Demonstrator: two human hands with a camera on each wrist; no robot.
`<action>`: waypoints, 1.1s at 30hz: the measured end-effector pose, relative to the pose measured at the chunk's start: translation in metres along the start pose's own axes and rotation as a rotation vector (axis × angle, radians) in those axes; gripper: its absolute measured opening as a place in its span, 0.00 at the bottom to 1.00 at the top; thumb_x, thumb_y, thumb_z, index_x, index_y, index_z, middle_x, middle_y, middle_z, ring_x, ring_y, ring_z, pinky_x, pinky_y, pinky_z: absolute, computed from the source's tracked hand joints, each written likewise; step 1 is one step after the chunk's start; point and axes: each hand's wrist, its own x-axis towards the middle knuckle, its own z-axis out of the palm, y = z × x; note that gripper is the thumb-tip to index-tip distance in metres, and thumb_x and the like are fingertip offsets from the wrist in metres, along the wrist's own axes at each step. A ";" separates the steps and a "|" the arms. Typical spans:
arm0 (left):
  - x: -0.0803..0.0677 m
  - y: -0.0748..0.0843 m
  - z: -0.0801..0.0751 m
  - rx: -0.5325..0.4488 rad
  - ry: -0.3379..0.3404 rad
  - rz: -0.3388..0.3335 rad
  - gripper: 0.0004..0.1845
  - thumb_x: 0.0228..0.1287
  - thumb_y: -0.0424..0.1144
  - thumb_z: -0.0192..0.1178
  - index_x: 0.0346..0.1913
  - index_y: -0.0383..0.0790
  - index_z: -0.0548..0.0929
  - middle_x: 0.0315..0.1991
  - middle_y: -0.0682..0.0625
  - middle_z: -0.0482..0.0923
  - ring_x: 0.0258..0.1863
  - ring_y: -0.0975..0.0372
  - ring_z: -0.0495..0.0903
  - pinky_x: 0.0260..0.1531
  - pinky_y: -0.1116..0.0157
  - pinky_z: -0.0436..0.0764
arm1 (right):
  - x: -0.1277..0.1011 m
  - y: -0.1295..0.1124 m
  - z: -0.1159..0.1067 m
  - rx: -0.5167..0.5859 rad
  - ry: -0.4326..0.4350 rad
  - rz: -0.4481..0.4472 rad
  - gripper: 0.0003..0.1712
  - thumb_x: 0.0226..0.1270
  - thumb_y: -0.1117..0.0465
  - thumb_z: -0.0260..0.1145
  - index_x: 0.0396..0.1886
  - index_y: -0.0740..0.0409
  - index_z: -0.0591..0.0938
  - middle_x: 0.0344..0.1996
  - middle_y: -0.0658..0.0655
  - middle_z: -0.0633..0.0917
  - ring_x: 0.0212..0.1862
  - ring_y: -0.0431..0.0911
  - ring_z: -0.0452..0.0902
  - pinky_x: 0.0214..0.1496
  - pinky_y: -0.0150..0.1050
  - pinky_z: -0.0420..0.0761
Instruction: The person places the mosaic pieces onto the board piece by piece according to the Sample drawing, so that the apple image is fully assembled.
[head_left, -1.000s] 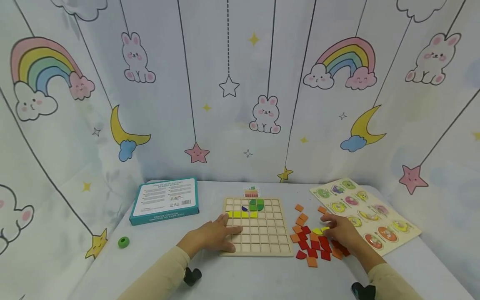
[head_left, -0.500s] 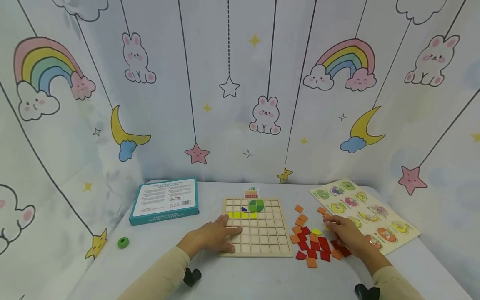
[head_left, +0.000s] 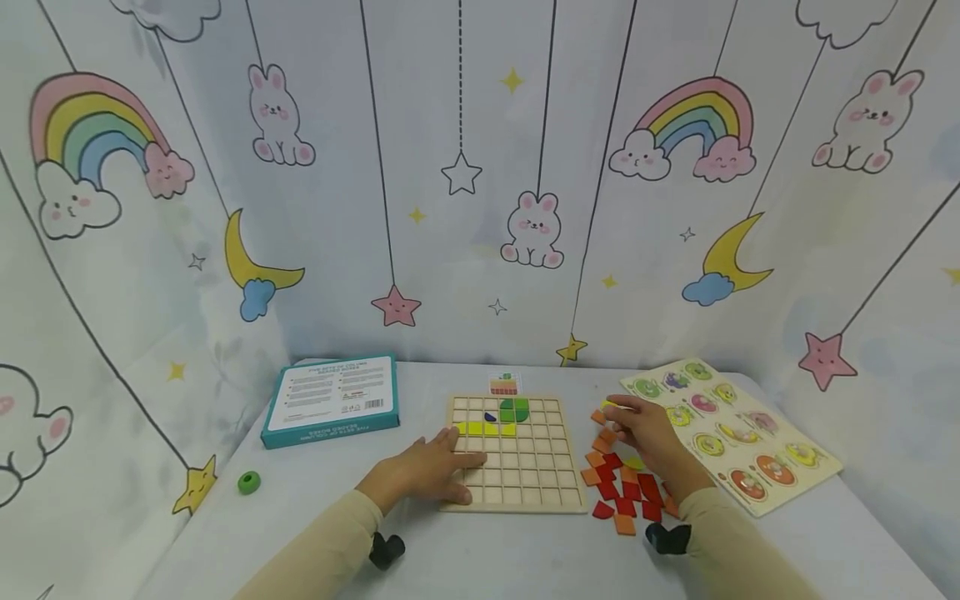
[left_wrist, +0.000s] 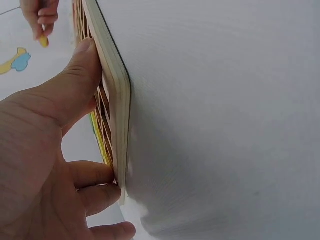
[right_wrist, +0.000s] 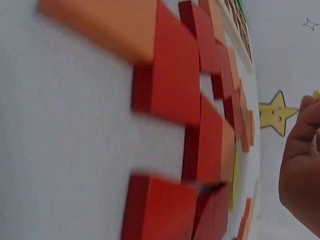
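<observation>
My left hand (head_left: 425, 472) rests on the left side of a wooden grid board (head_left: 525, 483), fingers spread; in the left wrist view the thumb lies over its face and other fingers touch its edge. Green pieces (head_left: 514, 410), a small blue piece (head_left: 490, 417) and a row of yellow tiles (head_left: 480, 429) lie in the board's upper cells. My right hand (head_left: 651, 435) pinches a small yellow tile (left_wrist: 44, 41) right of the board, in the air over the loose tiles. Below it lie scattered red tiles (head_left: 626, 506) and orange tiles (head_left: 625, 525), with another yellow piece (head_left: 633, 462) partly hidden.
A printed pattern card (head_left: 505, 384) lies behind the grid board. At the back left is a teal and white box (head_left: 333, 400), with a green bead (head_left: 249, 482) in front of it. A fruit picture board (head_left: 780, 492) lies at the right. Behind hangs a patterned curtain (head_left: 450, 250).
My right hand has picked up a yellow tile from the right of the pile and moved left and away from me, toward the grid board. My left hand has stayed in place.
</observation>
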 end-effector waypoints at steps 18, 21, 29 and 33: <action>0.001 -0.001 -0.003 -0.039 0.065 -0.035 0.43 0.64 0.62 0.66 0.78 0.52 0.66 0.79 0.45 0.59 0.79 0.50 0.57 0.75 0.44 0.60 | 0.026 0.001 0.117 -0.622 -0.113 -0.107 0.17 0.63 0.60 0.75 0.52 0.54 0.86 0.38 0.54 0.83 0.37 0.46 0.75 0.36 0.38 0.76; 0.000 -0.002 -0.003 -0.041 0.080 -0.037 0.42 0.64 0.61 0.67 0.77 0.51 0.68 0.79 0.45 0.59 0.80 0.50 0.55 0.75 0.44 0.59 | 0.024 0.001 0.120 -0.643 -0.110 -0.099 0.16 0.64 0.61 0.74 0.52 0.54 0.87 0.38 0.54 0.83 0.38 0.48 0.76 0.37 0.39 0.77; -0.002 -0.006 -0.004 -0.052 0.093 -0.013 0.38 0.66 0.59 0.66 0.76 0.51 0.70 0.79 0.44 0.60 0.80 0.49 0.55 0.75 0.42 0.59 | 0.021 0.002 0.122 -0.637 -0.052 -0.098 0.12 0.70 0.61 0.68 0.51 0.55 0.88 0.45 0.51 0.86 0.45 0.46 0.78 0.49 0.45 0.80; -0.002 -0.008 -0.003 -0.053 0.097 -0.015 0.38 0.66 0.59 0.66 0.75 0.50 0.70 0.79 0.44 0.60 0.80 0.49 0.54 0.75 0.42 0.59 | 0.020 0.002 0.123 -0.640 -0.056 -0.120 0.11 0.71 0.62 0.66 0.50 0.54 0.88 0.46 0.52 0.86 0.47 0.47 0.78 0.52 0.47 0.80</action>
